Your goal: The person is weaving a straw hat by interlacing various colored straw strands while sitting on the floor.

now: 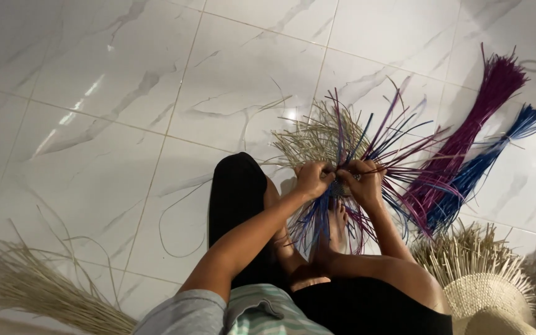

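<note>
Left hand [312, 178] and right hand [363, 182] both pinch thin stiff strands [342, 139], fanned over glossy tile floor [125, 93]; purple bundle [473, 124] lies right of them.

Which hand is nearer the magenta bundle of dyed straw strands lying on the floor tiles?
Right. The right hand grips the weaving just beside the magenta bundle of dyed straw strands; the left hand is farther, on its far side.

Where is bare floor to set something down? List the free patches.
Free: the white tiles left of the weaving, above the straw pile. Crowded: around both hands, left hand, right hand, and right by the dyed bundles and straw hat.
</note>
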